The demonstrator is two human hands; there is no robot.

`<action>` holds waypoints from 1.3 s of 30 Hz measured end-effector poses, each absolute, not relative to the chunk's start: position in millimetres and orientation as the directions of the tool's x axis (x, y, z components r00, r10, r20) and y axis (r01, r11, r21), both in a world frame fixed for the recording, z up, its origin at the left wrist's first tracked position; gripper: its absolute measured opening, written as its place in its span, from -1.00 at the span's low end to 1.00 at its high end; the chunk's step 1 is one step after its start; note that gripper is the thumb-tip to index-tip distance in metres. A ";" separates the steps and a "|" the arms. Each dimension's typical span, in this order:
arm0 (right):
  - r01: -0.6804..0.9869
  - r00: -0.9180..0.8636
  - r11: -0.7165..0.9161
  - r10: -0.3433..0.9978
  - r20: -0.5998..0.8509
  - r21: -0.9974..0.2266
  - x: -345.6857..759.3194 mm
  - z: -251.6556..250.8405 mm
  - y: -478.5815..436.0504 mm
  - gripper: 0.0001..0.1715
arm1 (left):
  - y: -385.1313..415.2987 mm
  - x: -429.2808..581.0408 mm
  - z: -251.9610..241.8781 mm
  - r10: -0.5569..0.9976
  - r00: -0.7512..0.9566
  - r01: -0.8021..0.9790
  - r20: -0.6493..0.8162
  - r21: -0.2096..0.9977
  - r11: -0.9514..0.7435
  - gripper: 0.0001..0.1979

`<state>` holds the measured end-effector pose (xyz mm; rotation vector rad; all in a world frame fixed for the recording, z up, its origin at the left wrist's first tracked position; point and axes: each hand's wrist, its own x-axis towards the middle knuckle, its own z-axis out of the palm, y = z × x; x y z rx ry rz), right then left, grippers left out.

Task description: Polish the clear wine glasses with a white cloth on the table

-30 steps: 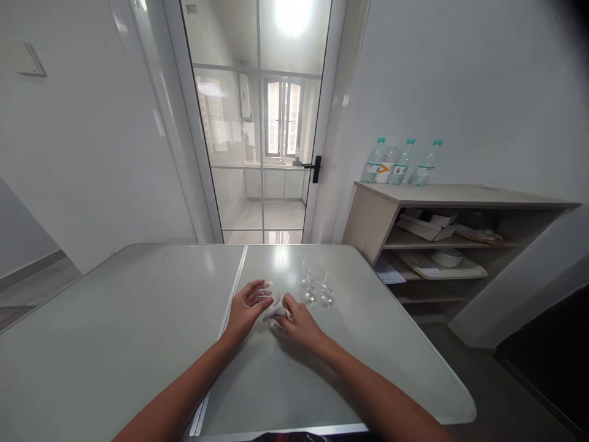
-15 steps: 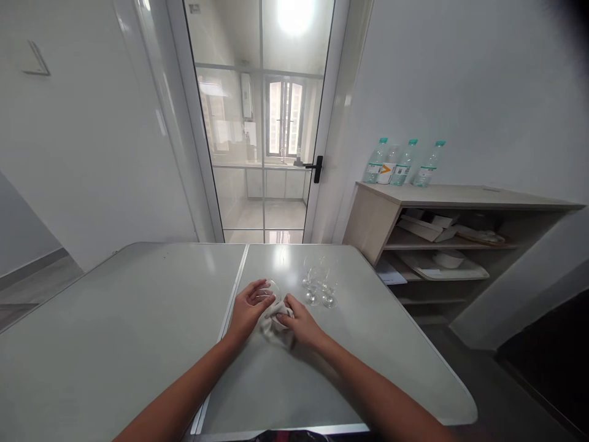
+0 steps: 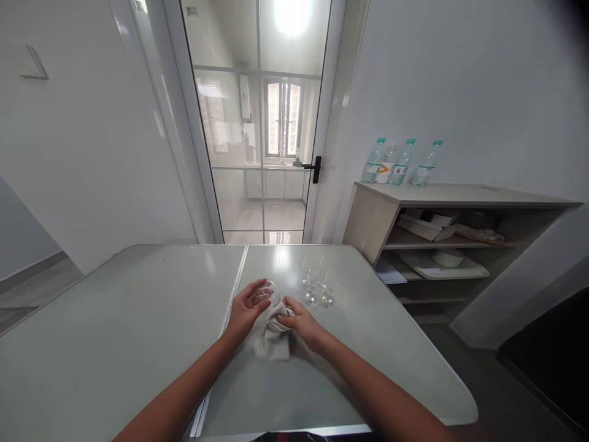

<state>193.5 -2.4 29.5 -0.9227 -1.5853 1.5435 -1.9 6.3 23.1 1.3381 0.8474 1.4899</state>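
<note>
My left hand (image 3: 248, 307) curls round the clear bowl of a wine glass (image 3: 273, 293), tilted just above the table. On its right, my right hand (image 3: 297, 320) grips a pale cloth (image 3: 275, 337), bunched between thumb and fingers against the lower part of the glass. The loose end of the cloth hangs toward me, slightly blurred. The cloth and fingers hide the stem and foot of this glass. Several more clear stemmed glasses (image 3: 313, 297) stand upright in a cluster on the table, to the right and beyond my right hand.
The grey-green table (image 3: 138, 319) has a metal seam (image 3: 234, 288) left of my hands. At the far edge is a glass door (image 3: 285, 215) with a black handle (image 3: 316, 169). A wooden shelf unit (image 3: 372, 215) stands right, with several plastic bottles (image 3: 400, 169) on top.
The cloth's loose end has dropped and spread toward me, below my hands. Both hands keep nearly the same place and hold on the glass and cloth.
</note>
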 end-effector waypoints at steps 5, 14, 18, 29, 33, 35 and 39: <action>-0.159 -0.617 -0.189 0.785 -0.052 -0.969 196.0 33.8 -1.7 -0.61 | 6.3 -2.2 24.9 0.932 0.028 -0.208 0.362 0.914 -0.349 -0.43; 0.171 -0.378 0.269 0.906 0.189 -0.948 190.8 23.6 0.7 -0.81 | 4.2 -0.6 21.8 0.929 0.013 -0.138 0.370 0.921 -0.365 -0.39; -0.153 -0.601 -0.129 0.799 -0.011 -0.980 194.3 28.8 0.1 -0.62 | 2.9 -4.4 24.0 0.895 0.110 -0.209 0.431 0.891 -0.403 -0.44; 0.284 -0.397 0.363 0.887 0.236 -0.887 192.0 22.0 3.5 -0.83 | 8.0 -3.4 19.1 0.932 0.015 -0.110 0.361 0.927 -0.358 -0.43; 0.018 -0.297 0.174 0.941 0.161 -0.985 194.3 12.6 13.8 -0.70 | 1.6 -4.1 29.2 0.900 0.044 -0.132 0.434 0.895 -0.426 -0.47; -0.086 -0.162 0.133 0.976 0.145 -0.987 194.7 8.1 18.3 -0.65 | -3.6 -6.0 36.0 0.865 0.043 -0.081 0.500 0.865 -0.496 -0.48; -0.198 0.024 0.095 0.995 0.092 -0.976 190.5 5.0 19.6 -0.56 | -10.2 -11.1 42.5 0.734 -0.029 0.062 0.679 0.734 -0.677 -0.45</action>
